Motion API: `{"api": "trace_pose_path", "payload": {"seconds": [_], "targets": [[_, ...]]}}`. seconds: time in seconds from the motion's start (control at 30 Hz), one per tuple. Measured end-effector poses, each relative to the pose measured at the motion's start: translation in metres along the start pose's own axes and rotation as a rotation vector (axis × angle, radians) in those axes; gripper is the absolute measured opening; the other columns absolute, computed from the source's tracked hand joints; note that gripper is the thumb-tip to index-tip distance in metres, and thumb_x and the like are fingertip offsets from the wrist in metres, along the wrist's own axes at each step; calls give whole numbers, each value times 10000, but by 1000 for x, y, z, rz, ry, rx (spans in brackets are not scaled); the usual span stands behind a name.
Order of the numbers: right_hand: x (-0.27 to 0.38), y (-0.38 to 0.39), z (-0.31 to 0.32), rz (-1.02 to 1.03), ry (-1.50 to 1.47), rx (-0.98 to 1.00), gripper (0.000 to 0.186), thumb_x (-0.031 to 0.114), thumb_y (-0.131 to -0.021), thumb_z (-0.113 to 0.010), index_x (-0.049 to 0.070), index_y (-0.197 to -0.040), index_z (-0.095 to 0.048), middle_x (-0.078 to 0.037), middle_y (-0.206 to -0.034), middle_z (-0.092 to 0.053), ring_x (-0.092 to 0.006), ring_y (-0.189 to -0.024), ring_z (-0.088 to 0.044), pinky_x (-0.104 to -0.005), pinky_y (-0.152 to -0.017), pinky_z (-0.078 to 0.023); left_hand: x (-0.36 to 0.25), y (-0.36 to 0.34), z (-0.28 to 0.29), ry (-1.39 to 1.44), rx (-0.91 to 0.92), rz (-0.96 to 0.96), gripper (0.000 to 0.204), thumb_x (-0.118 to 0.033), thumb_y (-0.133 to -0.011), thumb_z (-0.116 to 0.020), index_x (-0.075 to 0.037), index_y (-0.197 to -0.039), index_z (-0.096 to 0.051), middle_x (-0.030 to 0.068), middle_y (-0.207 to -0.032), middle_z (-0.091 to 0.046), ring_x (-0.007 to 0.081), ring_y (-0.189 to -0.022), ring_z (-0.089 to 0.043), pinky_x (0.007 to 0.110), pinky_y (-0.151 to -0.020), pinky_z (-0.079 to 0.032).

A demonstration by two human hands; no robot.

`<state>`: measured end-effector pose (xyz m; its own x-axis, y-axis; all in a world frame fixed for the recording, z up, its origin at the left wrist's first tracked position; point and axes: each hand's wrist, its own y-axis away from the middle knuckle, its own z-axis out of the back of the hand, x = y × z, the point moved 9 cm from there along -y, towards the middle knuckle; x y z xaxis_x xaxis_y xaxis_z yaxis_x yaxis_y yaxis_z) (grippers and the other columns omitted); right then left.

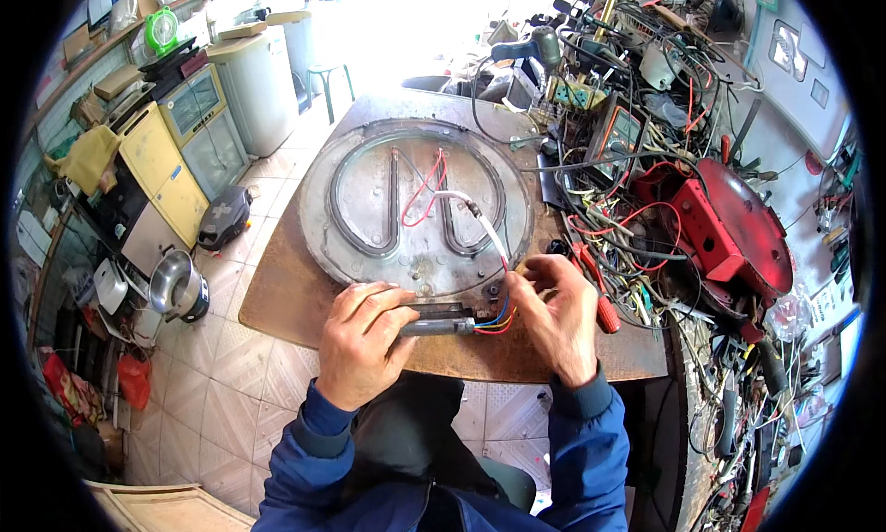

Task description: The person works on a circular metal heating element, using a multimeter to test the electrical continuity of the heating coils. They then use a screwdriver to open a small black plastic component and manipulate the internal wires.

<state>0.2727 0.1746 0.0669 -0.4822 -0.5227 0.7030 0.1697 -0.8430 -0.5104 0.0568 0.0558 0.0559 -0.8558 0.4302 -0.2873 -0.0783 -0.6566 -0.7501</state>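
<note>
A round metal heating plate (356, 204) with a bent tubular heating element (397, 204) lies on the worn wooden table. At its near edge my left hand (365, 334) is closed around a dark grey, long handle-like part (438, 325). Blue, yellow and red wires (499, 323) come out of that part's right end. They curve up to my right hand (558, 310), whose thumb and fingers pinch them by the end of a white sleeved cable (489, 232). The exact grip is partly hidden by the fingers. Thin red wires (434, 186) rise from the element's ends.
A red-handled screwdriver (606, 312) lies right of my right hand. Beyond it are tangled cables, a meter (620, 135) and a red metal housing (729, 227). Tiled floor shows at left, with a steel pot (177, 283), a black case (224, 220) and yellow cabinets (164, 177).
</note>
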Motion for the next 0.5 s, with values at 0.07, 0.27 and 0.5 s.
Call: {"api": "trace_pose_path", "payload": {"seconds": [0.07, 0.27, 0.5], "targets": [[-15, -9, -21, -119, -144, 111, 270, 168, -917, -791, -59, -1046, -721, -130, -855, -756, -166, -730, -710, -316, -675, -556, 0, 1, 0, -8, 10, 5, 342, -34, -672, -834, -71, -990, -713, 86, -1153, -737, 335, -1140, -657, 474, -1009, -520], [-28, -4, -26, -85, -248, 103, 136, 67, -955, -738, -42, -1034, -717, -97, -843, -751, -112, -742, -695, -289, -691, -557, 4, -17, 11, 185, 221, 18, 408, -154, -747, -874, -61, -1121, -740, 126, -1209, -726, 351, -1167, -666, 477, -1049, -513], [-20, -5, -30, -82, -357, 121, 96, 43, -980, -719, -32, -1032, -690, -42, -860, -719, -69, -778, -649, -257, -697, -532, 31, -133, -15, 171, 216, -152, 426, -63, -862, -747, -18, -1280, -680, 175, -1190, -722, 359, -1110, -691, 435, -974, -544]]}}
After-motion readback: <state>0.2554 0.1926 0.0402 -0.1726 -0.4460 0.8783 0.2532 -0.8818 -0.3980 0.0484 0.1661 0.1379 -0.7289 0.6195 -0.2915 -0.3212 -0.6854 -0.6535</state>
